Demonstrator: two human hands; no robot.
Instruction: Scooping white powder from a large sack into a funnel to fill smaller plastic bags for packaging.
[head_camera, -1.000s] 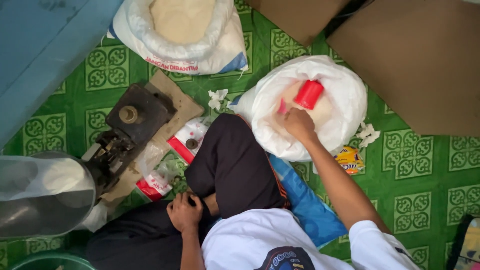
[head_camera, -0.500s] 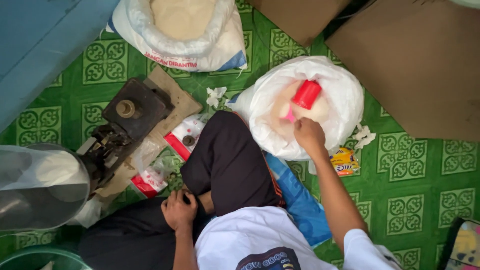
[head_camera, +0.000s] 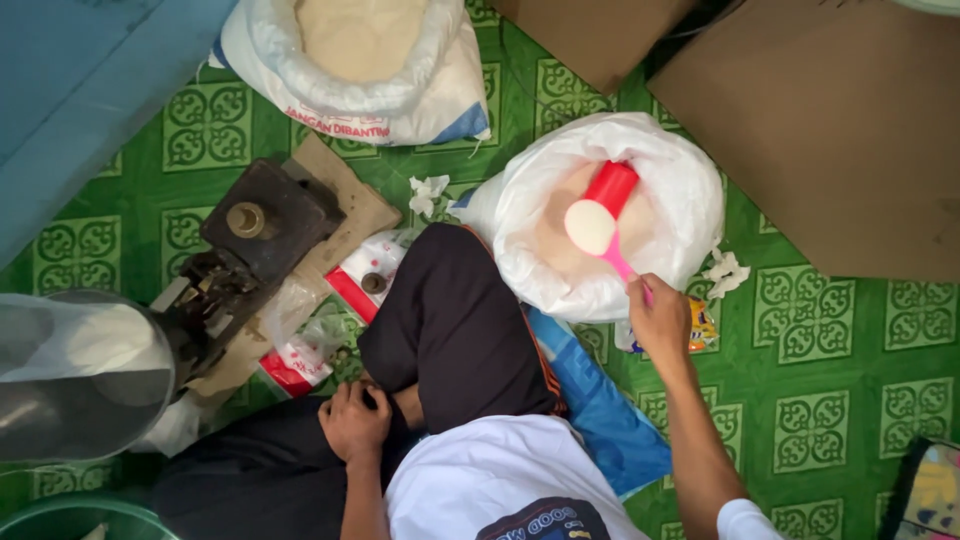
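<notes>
Lifted since half a second ago, my right hand (head_camera: 658, 318) grips closed on the pink plastic scoop (head_camera: 598, 232) – full of pale powder – above the white plastic sack (head_camera: 680, 190); left hand (head_camera: 352, 422) rests curled, empty, on my leg

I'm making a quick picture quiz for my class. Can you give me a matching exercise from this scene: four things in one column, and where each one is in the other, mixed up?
Things:
1. pink scoop
2. left hand
3. red cup
4. cardboard boxes

Places:
A. in the open white sack
B. top right on the green floor
C. held by the right hand
D. resting on the lap

Pairs: 1-C, 2-D, 3-A, 4-B
</notes>
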